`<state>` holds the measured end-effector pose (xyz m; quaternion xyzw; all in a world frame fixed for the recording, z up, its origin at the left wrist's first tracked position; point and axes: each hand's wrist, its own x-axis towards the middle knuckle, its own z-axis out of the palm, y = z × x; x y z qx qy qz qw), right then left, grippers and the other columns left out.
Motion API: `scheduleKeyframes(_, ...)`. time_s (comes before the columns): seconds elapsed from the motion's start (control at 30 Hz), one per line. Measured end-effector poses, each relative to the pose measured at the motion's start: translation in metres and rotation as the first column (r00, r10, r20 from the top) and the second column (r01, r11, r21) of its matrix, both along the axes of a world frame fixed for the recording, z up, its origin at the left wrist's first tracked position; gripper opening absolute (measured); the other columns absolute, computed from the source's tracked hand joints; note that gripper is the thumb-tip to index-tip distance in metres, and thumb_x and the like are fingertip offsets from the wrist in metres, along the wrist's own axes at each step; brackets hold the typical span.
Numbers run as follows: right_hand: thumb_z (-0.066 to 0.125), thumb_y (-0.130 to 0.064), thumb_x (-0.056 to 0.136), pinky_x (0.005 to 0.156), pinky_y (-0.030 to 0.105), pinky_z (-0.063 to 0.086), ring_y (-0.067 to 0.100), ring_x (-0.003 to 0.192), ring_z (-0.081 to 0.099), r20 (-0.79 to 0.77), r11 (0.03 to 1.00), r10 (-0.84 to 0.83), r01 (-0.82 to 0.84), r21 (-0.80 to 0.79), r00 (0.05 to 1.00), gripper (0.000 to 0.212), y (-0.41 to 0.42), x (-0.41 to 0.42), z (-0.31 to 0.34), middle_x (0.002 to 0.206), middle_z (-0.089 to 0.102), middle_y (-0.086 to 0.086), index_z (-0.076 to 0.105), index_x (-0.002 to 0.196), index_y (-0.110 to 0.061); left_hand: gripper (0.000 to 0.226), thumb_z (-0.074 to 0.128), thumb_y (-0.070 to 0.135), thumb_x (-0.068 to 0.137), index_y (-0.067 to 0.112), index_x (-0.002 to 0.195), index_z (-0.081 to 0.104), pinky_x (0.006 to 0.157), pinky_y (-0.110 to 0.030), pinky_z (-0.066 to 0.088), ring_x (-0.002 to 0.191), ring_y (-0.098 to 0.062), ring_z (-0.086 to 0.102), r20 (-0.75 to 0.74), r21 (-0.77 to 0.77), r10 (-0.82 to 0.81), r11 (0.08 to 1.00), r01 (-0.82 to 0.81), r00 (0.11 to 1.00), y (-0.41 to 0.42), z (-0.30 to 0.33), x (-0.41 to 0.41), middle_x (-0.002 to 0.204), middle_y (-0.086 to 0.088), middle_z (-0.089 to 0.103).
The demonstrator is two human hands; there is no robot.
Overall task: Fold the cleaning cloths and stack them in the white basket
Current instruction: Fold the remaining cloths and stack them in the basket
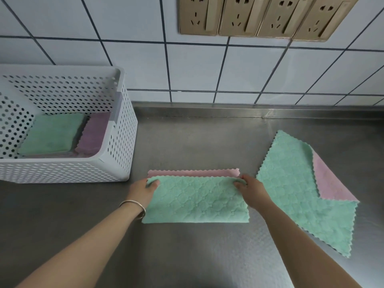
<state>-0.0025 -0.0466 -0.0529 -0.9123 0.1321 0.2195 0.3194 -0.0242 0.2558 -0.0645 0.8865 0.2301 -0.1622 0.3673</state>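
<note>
A: From the head camera, what is on the counter (187, 256)?

B: A green cloth (195, 201) lies near the middle of the steel counter, folded over on itself so its pink underside shows as a strip along the far edge. The fold runs along the near edge.

A: And the hands?

B: The left hand (145, 189) pinches the cloth's far-left corner, thumb on top. The right hand (250, 189) pinches the far-right corner the same way. Both are closed on the upper green layer, whose edge sits just short of the pink layer's scalloped edge. A metal bangle (135, 205) circles the left wrist.

A: Any other cloths?

B: A second cloth (295, 194) lies spread toward the counter's right edge, just beside the right hand, with one corner turned over to show pink.

A: The basket?

B: The white basket (116, 163), perforated, stands at the counter's left side against the tiled wall (197, 67). Inside, a folded green cloth (52, 134) tops a stack, and a folded purple cloth (94, 132) lies beside it. Gold-coloured wall sockets (259, 15) sit above.
</note>
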Motion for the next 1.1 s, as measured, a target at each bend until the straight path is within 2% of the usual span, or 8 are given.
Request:
scheduleKeyframes(0.17, 0.048, -0.025, 0.095, 0.053, 0.029, 0.036, 0.02, 0.058, 0.049, 0.003, 0.999, -0.001, 0.001, -0.041, 1.0, 0.013, 0.008, 0.021, -0.005, 0.08, 0.058, 0.009, 0.054, 0.102, -0.016, 0.038, 0.05, 0.029, 0.094, 0.009, 0.125, 0.058, 0.098, -0.029, 0.038, 0.12, -0.03, 0.053, 0.026, 0.06, 0.013, 0.998, -0.014, 1.0, -0.005, -0.008, 0.019, 0.13, -0.011, 0.058)
scheduleKeyframes(0.57, 0.045, -0.03, 0.095, 0.066, 0.03, 0.042, 0.032, 0.088, 0.06, -0.034, 0.97, -0.015, 0.006, -0.243, 0.999, 0.023, 0.02, 0.036, -0.019, 0.101, 0.065, 0.014, 0.055, 0.112, -0.018, 0.039, 0.044, 0.034, 0.095, 0.01, 0.124, 0.057, 0.092, -0.033, 0.043, 0.113, -0.032, 0.055, -0.06, 0.256, -0.065, 0.964, 0.079, 0.996, -0.005, -0.014, 0.032, 0.124, -0.014, 0.061)
scheduleKeyframes(0.7, 0.053, -0.034, 0.092, 0.064, 0.029, 0.041, 0.025, 0.079, 0.055, -0.006, 0.963, -0.12, 0.115, -0.244, 0.993, 0.031, 0.023, 0.034, -0.018, 0.1, 0.065, 0.01, 0.049, 0.118, -0.017, 0.045, 0.042, 0.043, 0.094, 0.015, 0.128, 0.051, 0.085, -0.037, 0.047, 0.111, -0.032, 0.057, -0.139, 0.414, -0.123, 0.894, 0.171, 0.983, -0.006, -0.013, 0.028, 0.122, -0.012, 0.062)
scheduleKeyframes(0.77, 0.057, -0.035, 0.089, 0.065, 0.029, 0.041, 0.023, 0.079, 0.053, 0.022, 0.956, -0.172, 0.172, -0.238, 0.985, 0.036, 0.021, 0.029, -0.016, 0.104, 0.065, 0.008, 0.045, 0.116, -0.015, 0.04, 0.05, 0.044, 0.09, 0.014, 0.116, 0.053, 0.074, -0.036, 0.046, 0.101, -0.033, 0.059, -0.065, 0.449, -0.066, 0.889, 0.088, 0.996, -0.006, -0.011, 0.024, 0.111, -0.012, 0.063)
scheduleKeyframes(0.83, 0.06, -0.033, 0.088, 0.066, 0.029, 0.04, 0.025, 0.086, 0.058, 0.049, 0.951, -0.201, 0.207, -0.23, 0.978, 0.038, 0.02, 0.018, -0.013, 0.11, 0.063, 0.007, 0.043, 0.117, -0.014, 0.036, 0.069, 0.036, 0.079, 0.01, 0.097, 0.052, 0.068, -0.037, 0.043, 0.091, -0.032, 0.055, 0.131, 0.439, -0.033, 0.898, -0.028, 0.991, -0.007, -0.013, 0.017, 0.101, -0.014, 0.056)
scheduleKeyframes(0.9, 0.06, -0.03, 0.088, 0.07, 0.031, 0.041, 0.027, 0.096, 0.06, 0.069, 0.946, -0.239, 0.248, -0.21, 0.969, 0.042, 0.019, 0.003, -0.012, 0.116, 0.059, 0.008, 0.042, 0.12, -0.012, 0.041, 0.077, 0.029, 0.068, 0.009, 0.095, 0.054, 0.075, -0.041, 0.044, 0.094, -0.033, 0.052, 0.297, 0.485, -0.162, 0.875, -0.003, 0.941, -0.011, -0.02, 0.009, 0.103, -0.016, 0.054)
scheduleKeyframes(0.97, 0.061, -0.03, 0.087, 0.072, 0.031, 0.04, 0.026, 0.101, 0.059, 0.062, 0.937, -0.272, 0.279, -0.21, 0.96, 0.044, 0.019, -0.012, -0.012, 0.12, 0.056, 0.006, 0.042, 0.122, -0.011, 0.041, 0.064, 0.035, 0.072, 0.015, 0.107, 0.052, 0.088, -0.043, 0.041, 0.109, -0.029, 0.048, 0.357, 0.499, -0.341, 0.857, 0.131, 0.87, -0.023, -0.023, 0.0, 0.118, -0.012, 0.054)
scheduleKeyframes(1.1, 0.057, -0.033, 0.086, 0.071, 0.03, 0.039, 0.024, 0.101, 0.058, -0.032, 0.923, -0.3, 0.282, -0.261, 0.953, 0.043, 0.023, -0.031, -0.013, 0.117, 0.057, 0.004, 0.044, 0.121, -0.013, 0.053, 0.036, 0.047, 0.082, 0.025, 0.129, 0.045, 0.105, -0.052, 0.034, 0.132, -0.02, 0.031, 0.127, 0.534, -0.667, 0.67, 0.516, 0.734, -0.051, -0.03, -0.009, 0.14, 0.0, 0.047)
